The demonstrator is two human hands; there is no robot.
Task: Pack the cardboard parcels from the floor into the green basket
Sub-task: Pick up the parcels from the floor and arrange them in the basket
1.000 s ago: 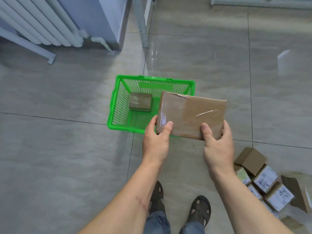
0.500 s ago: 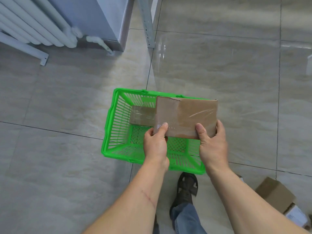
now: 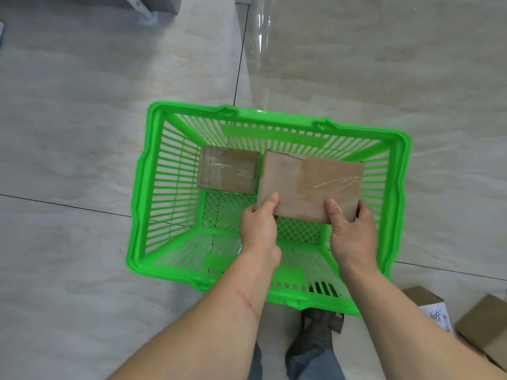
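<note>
A green plastic basket stands on the tiled floor right below me. Inside it, at the far left of its bottom, lies a small taped cardboard parcel. I hold a larger flat cardboard parcel over the right half of the basket, inside its rim. My left hand grips the parcel's near left corner, thumb on top. My right hand grips its near right corner the same way. Whether the held parcel touches the basket bottom is unclear.
More cardboard parcels lie on the floor at the bottom right, one with a white printed label. My sandalled foot stands just in front of the basket's near edge. A grey cabinet base is at the top left.
I have stepped close to the basket, which now fills the middle of the view. Both hands have lowered the large parcel from above the rim down into the basket's right half.
</note>
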